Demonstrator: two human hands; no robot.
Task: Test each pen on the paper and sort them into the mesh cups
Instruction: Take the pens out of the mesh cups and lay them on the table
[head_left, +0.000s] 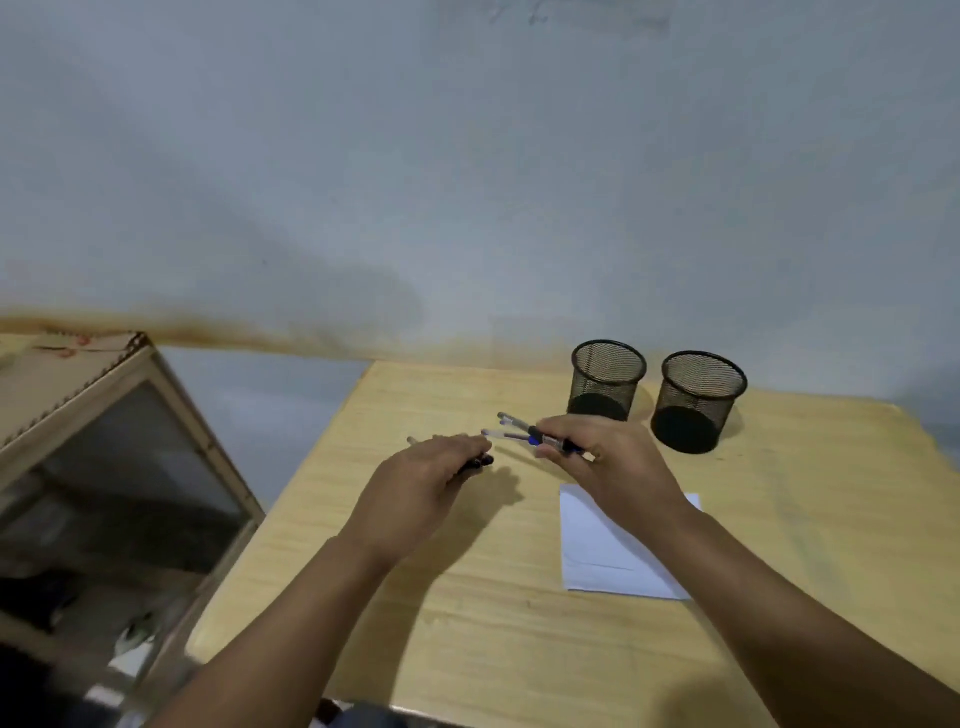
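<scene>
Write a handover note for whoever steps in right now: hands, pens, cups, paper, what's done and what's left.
Right hand: grips a bundle of pens above the table, just in front of the cups.
Left hand: lies over more pens near the middle of the table; whether it grips them cannot be told.
Two mesh cups: upright side by side at the table's far edge, no pens seen in either.
Paper: flat on the table under the right forearm; no marks visible on the part that shows.
Done: pens gathered up.
Left: test every pen on the paper, then drop each into its cup.
</scene>
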